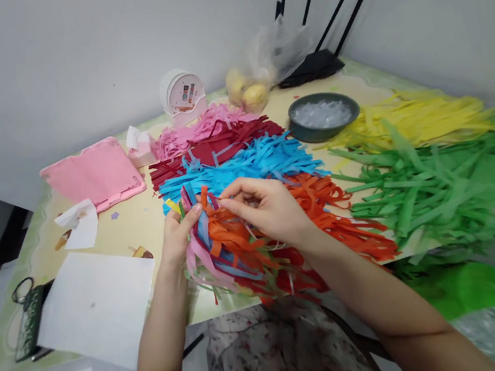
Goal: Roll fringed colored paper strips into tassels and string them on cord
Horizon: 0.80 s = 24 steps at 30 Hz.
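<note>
One bundle of mixed-colour strips (228,239) is in my hands above the near edge of the surface (125,222), its long axis slanting from gathered ends at upper left to loose tails at lower right. My left fingers (190,219) are closed around the gathered end; my right fingers (240,209) pinch together at a dark red strip (214,202) there. Beyond, a dark bowl (315,134) holds clear shreds (323,114); a clear bag (284,46) holds yellow fruit (256,94).
</note>
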{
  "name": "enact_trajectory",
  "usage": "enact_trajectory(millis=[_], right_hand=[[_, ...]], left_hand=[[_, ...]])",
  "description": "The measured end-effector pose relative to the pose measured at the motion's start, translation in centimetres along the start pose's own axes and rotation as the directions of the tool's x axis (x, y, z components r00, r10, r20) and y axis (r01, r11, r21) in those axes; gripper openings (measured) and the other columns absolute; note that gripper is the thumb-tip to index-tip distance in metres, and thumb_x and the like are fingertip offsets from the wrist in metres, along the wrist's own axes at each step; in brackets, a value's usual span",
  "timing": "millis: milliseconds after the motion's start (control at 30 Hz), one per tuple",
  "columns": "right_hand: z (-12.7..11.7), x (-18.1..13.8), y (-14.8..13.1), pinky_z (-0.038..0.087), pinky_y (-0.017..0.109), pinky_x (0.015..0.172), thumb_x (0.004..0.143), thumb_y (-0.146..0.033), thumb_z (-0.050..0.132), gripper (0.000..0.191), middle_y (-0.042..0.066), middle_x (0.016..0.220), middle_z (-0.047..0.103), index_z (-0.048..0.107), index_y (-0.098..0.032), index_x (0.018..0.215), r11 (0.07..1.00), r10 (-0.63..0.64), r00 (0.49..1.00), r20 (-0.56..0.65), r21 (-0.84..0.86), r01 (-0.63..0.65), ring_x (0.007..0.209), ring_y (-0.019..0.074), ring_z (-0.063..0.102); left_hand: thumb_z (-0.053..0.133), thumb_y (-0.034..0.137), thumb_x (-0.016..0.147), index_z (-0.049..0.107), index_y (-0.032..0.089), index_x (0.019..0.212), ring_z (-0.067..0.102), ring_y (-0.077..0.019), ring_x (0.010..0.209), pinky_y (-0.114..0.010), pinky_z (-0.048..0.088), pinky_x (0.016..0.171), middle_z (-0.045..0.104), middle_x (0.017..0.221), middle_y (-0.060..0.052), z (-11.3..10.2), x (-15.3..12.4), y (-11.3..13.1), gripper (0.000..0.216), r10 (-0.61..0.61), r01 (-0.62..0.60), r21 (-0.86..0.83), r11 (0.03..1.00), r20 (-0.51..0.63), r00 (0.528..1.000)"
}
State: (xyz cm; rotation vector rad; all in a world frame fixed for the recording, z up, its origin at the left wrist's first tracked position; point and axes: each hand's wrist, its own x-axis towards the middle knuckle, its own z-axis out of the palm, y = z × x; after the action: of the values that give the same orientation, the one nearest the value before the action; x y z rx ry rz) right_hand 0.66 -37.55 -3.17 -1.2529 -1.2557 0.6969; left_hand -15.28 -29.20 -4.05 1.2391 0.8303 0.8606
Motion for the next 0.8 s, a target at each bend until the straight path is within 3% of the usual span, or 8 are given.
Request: enact_trajectory(millis=[133, 633, 800], right_hand=[[-0.11, -0.15, -0.19, 0.036, 0.024, 0.048, 0.087, -0.036, 0.067, 0.017, -0.002, 0.058, 0.057, 0.068, -0.020, 0.083, 1.000, 0.011, 1.000, 0.006, 0.016, -0.011, 0.050, 0.0111, 0.049], [0.08, -0.23, -0.13, 0.035, 0.022, 0.048, 0.087, -0.038, 0.067, 0.023, -0.002, 0.060, 0.058, 0.070, -0.015, 0.085, 1.000, 0.023, 1.000, 0.014, 0.009, -0.023, 0.051, 0.0083, 0.047], [0.24, 0.14, 0.18, 0.044, 0.020, 0.046, 0.083, -0.042, 0.073, 0.036, -0.004, 0.062, 0.063, 0.065, -0.017, 0.107, 0.971, 0.130, 0.984, 0.119, 0.186, -0.151, 0.050, 0.0091, 0.054]], left_hand=[[0.090, 0.053, 0.057, 0.074, 0.017, 0.081, 0.076, -0.0256, 0.077, -0.031, 0.061, 0.066, 0.077, 0.074, -0.004, 0.11, -0.23, 0.02, 0.046, -0.011, 0.010, -0.035, 0.999, -0.036, 0.999], [0.090, 0.055, 0.059, 0.073, 0.015, 0.081, 0.074, -0.0242, 0.077, -0.030, 0.059, 0.069, 0.076, 0.075, -0.005, -0.06, -0.29, 0.03, 0.049, 0.021, -0.021, -0.033, 0.999, 0.027, 0.999], [0.090, 0.048, 0.065, 0.070, 0.017, 0.083, 0.068, -0.0166, 0.072, -0.026, 0.055, 0.072, 0.072, 0.077, -0.001, 0.34, -0.53, -0.03, 0.042, 0.139, -0.143, 0.045, 0.989, 0.076, 0.987]])
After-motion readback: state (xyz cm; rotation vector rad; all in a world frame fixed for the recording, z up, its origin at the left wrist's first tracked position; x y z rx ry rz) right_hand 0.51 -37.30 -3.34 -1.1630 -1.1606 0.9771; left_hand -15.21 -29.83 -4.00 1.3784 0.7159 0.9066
